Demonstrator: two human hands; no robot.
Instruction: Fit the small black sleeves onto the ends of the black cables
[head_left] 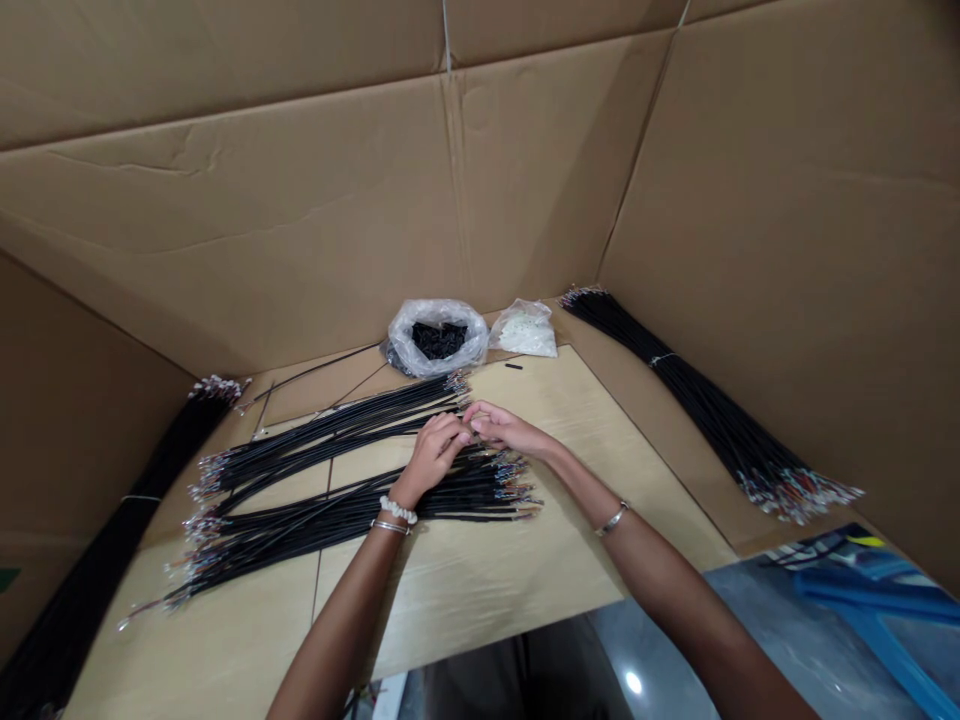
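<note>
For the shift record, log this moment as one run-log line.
left hand: fingers meeting right's | right hand: fingers meeting left's | below: black cables | beyond: clear bag of black parts

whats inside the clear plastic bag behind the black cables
The clear plastic bag holds a heap of small black pieces, visible at its mouth. Anything lower down is hidden by the cloudy, crumpled plastic, so their exact shape cannot be told.
</note>
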